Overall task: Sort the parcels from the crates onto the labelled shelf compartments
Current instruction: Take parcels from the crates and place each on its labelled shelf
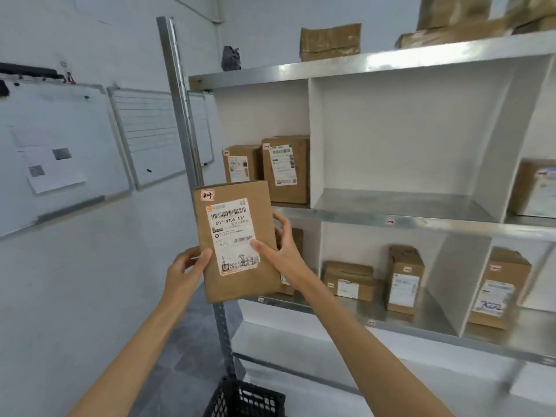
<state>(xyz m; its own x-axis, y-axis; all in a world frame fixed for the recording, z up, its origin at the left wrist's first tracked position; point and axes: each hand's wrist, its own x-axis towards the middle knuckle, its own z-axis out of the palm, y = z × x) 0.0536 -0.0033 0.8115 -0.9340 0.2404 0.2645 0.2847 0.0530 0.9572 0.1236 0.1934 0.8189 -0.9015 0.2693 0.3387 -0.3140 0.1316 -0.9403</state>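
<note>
I hold a brown cardboard parcel (pixel 237 284) upright in front of the shelf's left post. It bears a white shipping label and a small tag reading "2-3" at its top left corner. My left hand (pixel 186 269) grips its lower left edge, thumb on the front. My right hand (pixel 279 251) grips its right edge, thumb on the label and fingers behind. The metal shelf (pixel 421 221) has white dividers forming compartments, with small tags on the front rails. A black crate (pixel 246 398) sits on the floor below my arms.
Two boxes (pixel 270 170) stand in the upper left compartment; the wide compartment beside it (pixel 391 203) holds nothing. More boxes (pixel 403 284) fill the lower row and the top board. Whiteboards (pixel 60 152) hang on the left wall.
</note>
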